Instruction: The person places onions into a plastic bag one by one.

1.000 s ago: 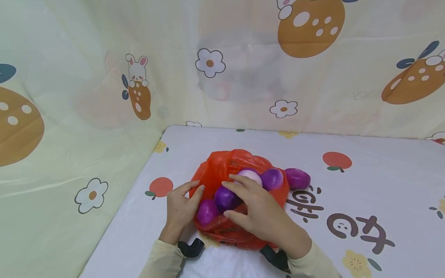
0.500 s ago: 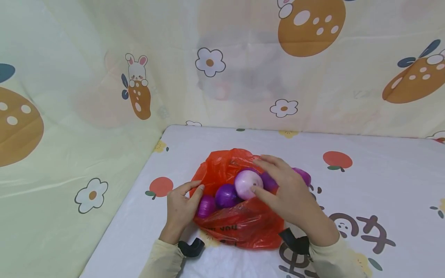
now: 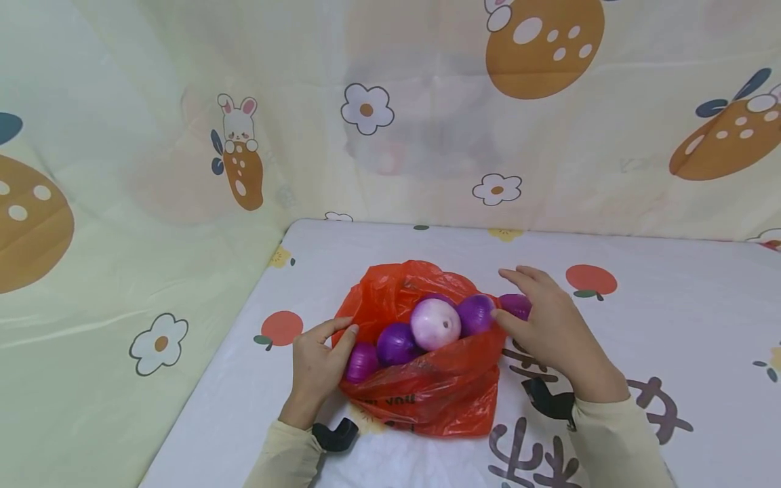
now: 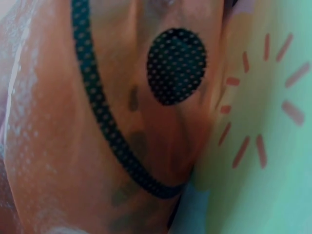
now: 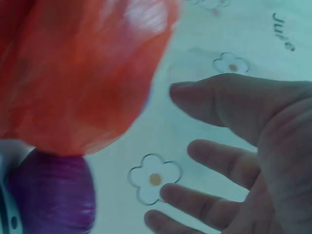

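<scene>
A red-orange plastic bag (image 3: 427,390) lies open on the white printed cloth (image 3: 671,305). Inside it sit a pale pink onion (image 3: 435,323) and three purple onions (image 3: 396,343) side by side. Another purple onion (image 3: 517,306) lies just outside the bag's right rim. My left hand (image 3: 344,329) pinches the bag's left rim beside the lowest purple onion (image 3: 363,361). My right hand (image 3: 509,295) arches over the outside onion with fingers spread. The right wrist view shows that right hand (image 5: 185,122) empty, with the onion (image 5: 51,192) and the bag (image 5: 83,73) beside it. The left wrist view shows only blurred bag film (image 4: 97,122).
The cloth's left edge (image 3: 244,325) runs close to the bag. A patterned curtain (image 3: 427,135) hangs behind and to the left. Bare cloth stretches to the right of my right hand.
My right hand left the onions inside the bag and moved right, over the onion outside the rim. The pale onion now sits uncovered on top. The left hand stayed put.
</scene>
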`<action>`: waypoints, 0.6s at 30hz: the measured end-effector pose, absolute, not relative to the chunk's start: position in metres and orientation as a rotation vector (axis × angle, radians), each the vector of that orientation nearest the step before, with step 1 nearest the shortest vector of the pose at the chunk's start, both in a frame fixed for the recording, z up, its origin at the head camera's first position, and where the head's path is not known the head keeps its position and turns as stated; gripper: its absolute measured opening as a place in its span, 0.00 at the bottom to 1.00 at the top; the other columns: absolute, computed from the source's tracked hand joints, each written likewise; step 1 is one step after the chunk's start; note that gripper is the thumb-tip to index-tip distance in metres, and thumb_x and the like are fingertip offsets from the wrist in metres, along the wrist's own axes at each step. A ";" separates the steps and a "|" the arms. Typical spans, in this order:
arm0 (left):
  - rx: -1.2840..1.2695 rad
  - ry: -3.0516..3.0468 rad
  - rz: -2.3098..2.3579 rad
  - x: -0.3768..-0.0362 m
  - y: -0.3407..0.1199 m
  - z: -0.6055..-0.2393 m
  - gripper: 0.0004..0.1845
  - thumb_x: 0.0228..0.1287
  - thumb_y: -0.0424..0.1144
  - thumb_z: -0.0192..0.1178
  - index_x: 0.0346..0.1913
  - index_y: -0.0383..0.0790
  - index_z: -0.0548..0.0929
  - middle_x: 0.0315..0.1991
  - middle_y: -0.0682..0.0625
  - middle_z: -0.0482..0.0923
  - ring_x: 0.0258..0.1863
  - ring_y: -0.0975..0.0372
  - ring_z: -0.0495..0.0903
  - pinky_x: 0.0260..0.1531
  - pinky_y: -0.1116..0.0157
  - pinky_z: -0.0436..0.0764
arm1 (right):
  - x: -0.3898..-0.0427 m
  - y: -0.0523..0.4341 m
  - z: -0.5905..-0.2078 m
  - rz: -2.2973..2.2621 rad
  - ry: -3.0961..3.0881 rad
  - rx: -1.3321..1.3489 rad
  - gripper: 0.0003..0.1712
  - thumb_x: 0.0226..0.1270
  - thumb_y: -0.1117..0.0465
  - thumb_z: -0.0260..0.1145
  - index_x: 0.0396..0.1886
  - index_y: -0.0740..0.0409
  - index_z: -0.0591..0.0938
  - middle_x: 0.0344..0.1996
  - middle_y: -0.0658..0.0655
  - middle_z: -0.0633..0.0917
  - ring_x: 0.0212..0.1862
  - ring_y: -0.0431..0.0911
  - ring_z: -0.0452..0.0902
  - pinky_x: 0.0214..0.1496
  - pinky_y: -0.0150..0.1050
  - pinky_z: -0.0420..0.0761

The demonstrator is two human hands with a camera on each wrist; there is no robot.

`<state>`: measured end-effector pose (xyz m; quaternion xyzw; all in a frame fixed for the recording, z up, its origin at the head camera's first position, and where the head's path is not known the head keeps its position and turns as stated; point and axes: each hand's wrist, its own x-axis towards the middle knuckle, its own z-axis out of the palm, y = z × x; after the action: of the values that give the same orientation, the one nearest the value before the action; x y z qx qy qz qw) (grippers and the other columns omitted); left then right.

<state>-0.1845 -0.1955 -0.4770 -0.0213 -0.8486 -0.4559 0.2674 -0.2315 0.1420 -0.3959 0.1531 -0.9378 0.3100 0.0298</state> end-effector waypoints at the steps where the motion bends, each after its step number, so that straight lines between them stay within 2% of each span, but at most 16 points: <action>1: -0.055 -2.292 -1.231 -0.184 -0.195 -0.477 0.10 0.65 0.35 0.71 0.46 0.35 0.93 0.41 0.45 0.92 0.46 0.50 0.90 0.52 0.47 0.87 | -0.233 0.143 -0.398 0.956 -2.918 0.456 0.41 0.65 0.57 0.74 0.75 0.63 0.72 0.74 0.75 0.66 0.70 0.76 0.65 0.51 0.69 0.82; 10: -0.045 -2.296 -1.247 -0.185 -0.196 -0.477 0.10 0.65 0.36 0.71 0.47 0.36 0.93 0.42 0.45 0.92 0.47 0.51 0.90 0.53 0.47 0.86 | -0.246 0.150 -0.417 0.973 -3.023 0.407 0.37 0.66 0.61 0.69 0.74 0.64 0.73 0.74 0.76 0.66 0.69 0.75 0.67 0.54 0.68 0.82; 18: -0.056 -2.291 -1.242 -0.184 -0.196 -0.475 0.10 0.65 0.35 0.71 0.46 0.36 0.93 0.42 0.45 0.92 0.47 0.51 0.90 0.53 0.47 0.86 | -0.250 0.154 -0.427 0.976 -3.080 0.412 0.29 0.74 0.62 0.61 0.71 0.68 0.75 0.71 0.78 0.68 0.69 0.76 0.66 0.58 0.71 0.77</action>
<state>-0.1844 -0.1959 -0.4754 -0.0206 -0.8476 -0.4597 0.2642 -0.2505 0.1544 -0.4271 0.1263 -0.9441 0.2991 -0.0575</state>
